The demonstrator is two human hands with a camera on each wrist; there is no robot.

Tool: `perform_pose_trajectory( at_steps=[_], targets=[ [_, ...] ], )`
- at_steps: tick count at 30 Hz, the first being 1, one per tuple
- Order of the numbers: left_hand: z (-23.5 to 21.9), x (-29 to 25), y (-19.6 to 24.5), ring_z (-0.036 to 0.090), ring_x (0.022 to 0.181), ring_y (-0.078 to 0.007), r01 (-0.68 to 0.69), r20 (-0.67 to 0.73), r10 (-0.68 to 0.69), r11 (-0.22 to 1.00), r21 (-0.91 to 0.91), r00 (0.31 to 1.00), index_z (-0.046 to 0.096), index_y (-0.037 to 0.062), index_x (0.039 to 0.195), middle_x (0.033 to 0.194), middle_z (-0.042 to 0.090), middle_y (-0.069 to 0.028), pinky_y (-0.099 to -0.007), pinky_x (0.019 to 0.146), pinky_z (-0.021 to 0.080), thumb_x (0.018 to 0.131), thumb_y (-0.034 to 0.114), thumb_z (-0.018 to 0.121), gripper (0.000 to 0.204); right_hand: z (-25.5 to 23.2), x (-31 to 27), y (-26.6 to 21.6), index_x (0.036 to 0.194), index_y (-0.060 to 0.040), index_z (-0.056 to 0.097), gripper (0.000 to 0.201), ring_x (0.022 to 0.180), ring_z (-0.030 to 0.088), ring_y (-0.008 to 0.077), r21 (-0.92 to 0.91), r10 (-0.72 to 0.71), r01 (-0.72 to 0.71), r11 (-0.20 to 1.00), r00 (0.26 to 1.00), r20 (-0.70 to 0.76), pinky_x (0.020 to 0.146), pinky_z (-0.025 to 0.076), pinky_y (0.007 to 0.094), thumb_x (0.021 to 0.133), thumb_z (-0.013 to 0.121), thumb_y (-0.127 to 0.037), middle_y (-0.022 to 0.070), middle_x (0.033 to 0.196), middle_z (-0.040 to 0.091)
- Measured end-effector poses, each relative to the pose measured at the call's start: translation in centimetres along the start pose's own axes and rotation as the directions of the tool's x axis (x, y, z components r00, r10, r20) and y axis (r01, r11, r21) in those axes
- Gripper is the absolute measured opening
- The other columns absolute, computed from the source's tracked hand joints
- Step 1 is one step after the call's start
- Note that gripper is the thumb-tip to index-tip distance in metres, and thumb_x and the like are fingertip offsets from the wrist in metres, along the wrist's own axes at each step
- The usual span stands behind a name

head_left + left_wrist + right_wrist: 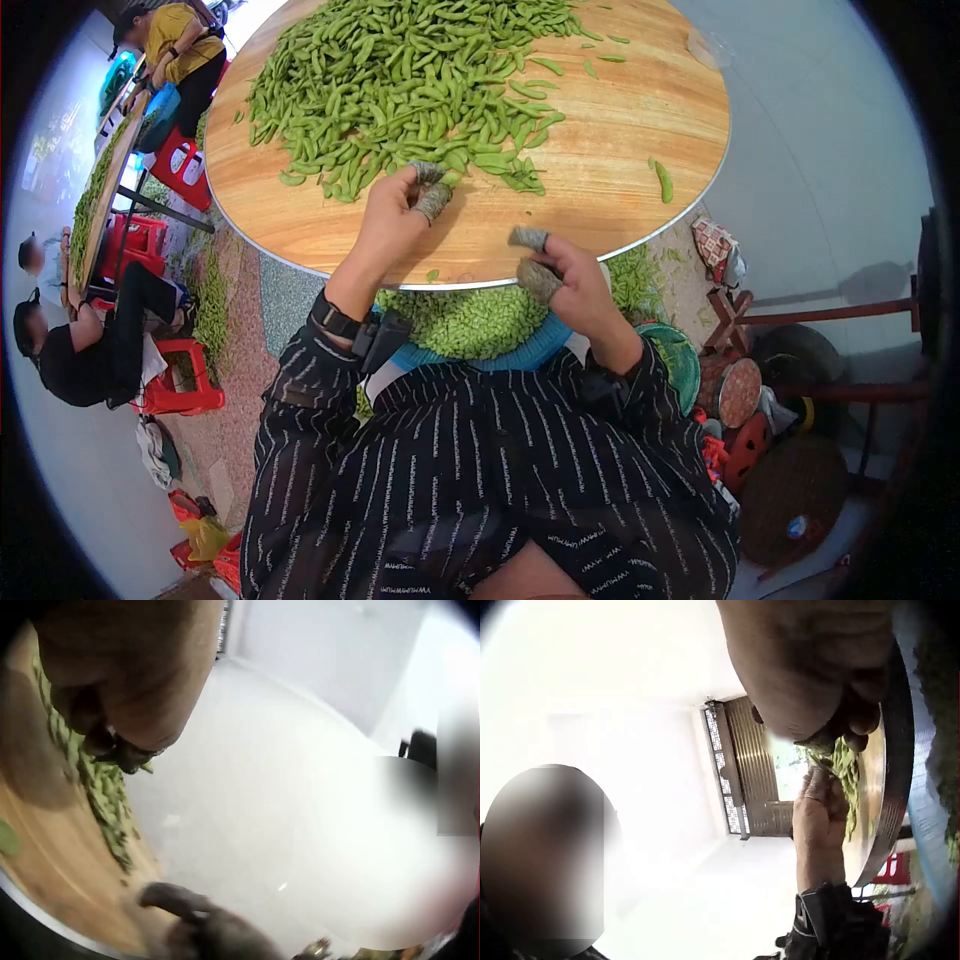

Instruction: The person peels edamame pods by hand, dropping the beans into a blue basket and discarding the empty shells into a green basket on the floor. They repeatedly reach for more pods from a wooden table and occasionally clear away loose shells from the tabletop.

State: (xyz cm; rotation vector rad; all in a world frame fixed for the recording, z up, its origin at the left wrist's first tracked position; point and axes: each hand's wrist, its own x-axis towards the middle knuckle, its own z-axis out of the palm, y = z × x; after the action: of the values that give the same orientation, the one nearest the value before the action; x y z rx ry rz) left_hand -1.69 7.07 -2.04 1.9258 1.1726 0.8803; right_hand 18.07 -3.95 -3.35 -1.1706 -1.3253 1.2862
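Left hand (395, 215) nearer: covered fingertips curled onto near edge of pod pile (400, 80), which spreads away ahead. Right hand (565, 285) back at table (640, 130) rim, fingers curled; contents not discernible.

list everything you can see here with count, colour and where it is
edamame pods: one large heap, green, on the far half of the table
stray pod: one, green, alone near the table's right edge
round table: one, light wood with a metal rim, in front of the person
basin of shelled beans: one, blue rim, green contents, under the table edge on the lap
red stools: several, red, on the floor at left
other people: three, seated at left by another table
left hand: taped fingers at the edge of the heap
right hand: taped fingers, at the table's near edge
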Motion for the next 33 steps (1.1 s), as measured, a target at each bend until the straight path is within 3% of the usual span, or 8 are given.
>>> perform_pose_trajectory(
  at_steps=[2, 9, 13, 15, 25, 27, 29, 33],
  targets=[
    [-0.3, -0.7, 1.4, 0.05, 0.063, -0.0065, 0.099, 0.069, -0.073, 0.837, -0.538, 0.995, 0.057, 0.0008, 0.093, 0.078, 0.057, -0.0009, -0.0195, 0.059, 0.042, 0.074, 0.003, 0.059, 0.019, 0.7, 1.1, -0.2, 0.114, 0.0004, 0.044, 0.036, 0.066, 0.05, 0.0079, 0.139, 0.061, -0.071, 0.988, 0.996, 0.068, 0.057, 0.039, 0.0192, 0.08, 0.053, -0.007, 0.0027, 0.08, 0.057],
    [1.1, -3.4, 3.4, 0.054, 0.078, -0.0083, 0.179, 0.238, -0.038, 0.775, -0.607, 0.971, 0.056, 0.001, 0.096, 0.084, 0.058, -0.0012, -0.0215, 0.069, 0.045, 0.074, 0.002, 0.06, 0.023, 1.6, 2.8, -1.5, 0.102, -0.0023, 0.051, 0.024, 0.062, 0.046, 0.0044, 0.336, -0.021, -0.058, 0.94, 0.974, 0.225, 0.051, 0.036, 0.0188, 0.079, 0.052, -0.006, -0.0021, 0.073, 0.052],
    [0.4, -4.3, 3.4, 0.055, 0.078, -0.0091, 0.199, 0.3, -0.036, 0.821, -0.536, 0.953, 0.055, 0.0009, 0.098, 0.084, 0.058, -0.0017, -0.0225, 0.07, 0.046, 0.077, 0.004, 0.058, 0.022, 1.3, 2.0, -2.4, 0.085, -0.0015, 0.055, 0.01, 0.058, 0.05, 0.0122, -0.082, -0.078, 0.087, 0.993, 0.991, 0.109, 0.05, 0.038, 0.0273, 0.077, 0.053, -0.008, 0.0007, 0.067, 0.054],
    [0.8, -5.2, 4.0, 0.047, 0.057, -0.0041, 0.157, 0.132, -0.098, 0.801, -0.578, 0.986, 0.057, 0.0, 0.083, 0.068, 0.053, 0.0014, -0.0163, 0.047, 0.037, 0.084, 0.014, 0.051, 0.015, 0.7, 1.7, -2.5, 0.081, -0.0016, 0.053, 0.01, 0.061, 0.054, 0.0247, -0.6, -0.376, 0.372, 0.709, 0.918, 0.125, 0.051, 0.04, 0.0339, 0.072, 0.054, -0.006, 0.0088, 0.066, 0.053],
    [0.8, -6.4, 2.7, 0.034, 0.043, -0.0077, 0.714, 0.676, -0.247, 0.357, -0.602, 0.694, 0.05, 0.005, 0.078, 0.054, 0.039, 0.0, -0.0211, 0.037, 0.025, 0.089, 0.026, 0.039, 0.025, 1.3, 1.3, -2.0, 0.09, -0.0009, 0.05, 0.019, 0.068, 0.054, 0.0291, -0.797, -0.424, 0.447, 0.407, 0.865, 0.269, 0.054, 0.041, 0.0356, 0.072, 0.053, -0.006, 0.0134, 0.071, 0.053],
    [1.1, -6.7, 2.5, 0.039, 0.044, -0.011, 0.63, 0.606, -0.214, 0.436, -0.642, 0.766, 0.051, 0.0026, 0.081, 0.056, 0.042, -0.0005, -0.0238, 0.04, 0.031, 0.086, 0.021, 0.043, 0.021, 1.3, 0.7, -1.7, 0.093, -0.0009, 0.052, 0.018, 0.059, 0.053, 0.0209, -0.392, -0.211, 0.178, 0.903, 0.976, -0.044, 0.051, 0.04, 0.0322, 0.077, 0.053, -0.009, 0.009, 0.069, 0.055],
    [1.7, -7.2, 3.1, 0.045, 0.05, -0.0133, 0.017, 0.142, 0.024, 0.959, -0.284, 0.99, 0.051, -0.0001, 0.085, 0.057, 0.044, -0.0036, -0.0266, 0.046, 0.037, 0.083, 0.015, 0.049, 0.016, 0.9, 0.3, -1.0, 0.093, -0.002, 0.055, 0.017, 0.051, 0.045, 0.0095, -0.164, -0.233, 0.224, 0.961, 0.972, -0.036, 0.046, 0.036, 0.0244, 0.08, 0.054, -0.013, 0.0023, 0.064, 0.054],
    [2.1, -7.7, 2.2, 0.054, 0.065, -0.0284, -0.306, 0.181, 0.27, 0.927, 0.215, 0.946, 0.051, 0.0, 0.095, 0.067, 0.051, -0.0152, -0.0364, 0.056, 0.042, 0.07, 0.001, 0.053, 0.025, 1.2, -1.0, -1.7, 0.088, -0.0069, 0.057, 0.01, 0.049, 0.039, -0.0001, 0.28, 0.243, -0.285, 0.917, 0.954, 0.176, 0.042, 0.026, 0.0139, 0.081, 0.053, -0.013, -0.0041, 0.061, 0.049]
  ],
)
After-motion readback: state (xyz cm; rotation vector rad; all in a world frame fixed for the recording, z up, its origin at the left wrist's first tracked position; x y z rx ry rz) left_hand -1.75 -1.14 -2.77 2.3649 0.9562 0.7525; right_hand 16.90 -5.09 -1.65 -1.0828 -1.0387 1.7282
